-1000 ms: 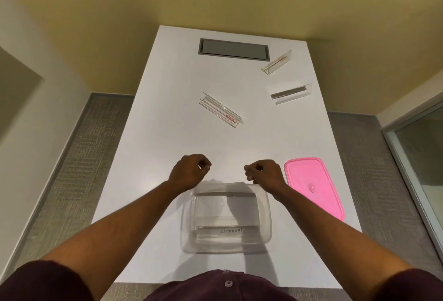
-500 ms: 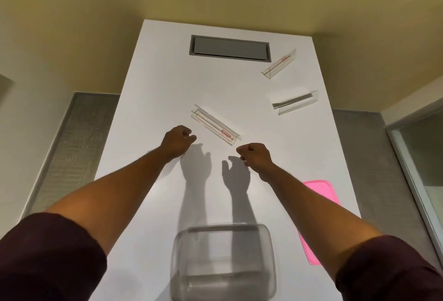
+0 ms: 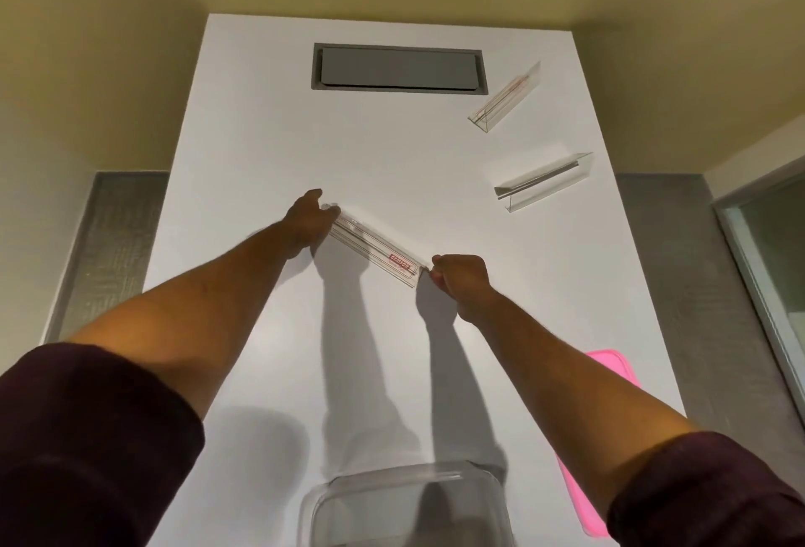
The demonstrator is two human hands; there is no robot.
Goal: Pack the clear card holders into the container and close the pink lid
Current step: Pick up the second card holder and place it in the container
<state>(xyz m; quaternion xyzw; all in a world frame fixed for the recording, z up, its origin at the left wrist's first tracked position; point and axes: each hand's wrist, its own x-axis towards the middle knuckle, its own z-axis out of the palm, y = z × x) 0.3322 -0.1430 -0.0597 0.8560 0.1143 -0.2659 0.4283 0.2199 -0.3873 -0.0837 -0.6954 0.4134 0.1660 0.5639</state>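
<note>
A long clear card holder (image 3: 374, 248) with a red label lies diagonally on the white table (image 3: 261, 145). My left hand (image 3: 307, 222) pinches its far-left end and my right hand (image 3: 459, 278) pinches its near-right end. Two more clear card holders lie at the right: one (image 3: 507, 97) near the far corner, the other (image 3: 544, 182) closer in. The clear container (image 3: 405, 507) stands open at the near edge, partly cut off by the frame. Right of it lies the pink lid (image 3: 610, 372), mostly hidden behind my right forearm.
A grey recessed panel (image 3: 398, 67) is set into the far end of the table. Grey carpet lies on both sides, yellow walls stand beyond, and a glass door frame (image 3: 766, 267) stands at the right.
Both hands reached forward from near the container to the diagonal card holder and closed on its two ends. The view tilted forward, so the container slid toward the bottom of the frame.
</note>
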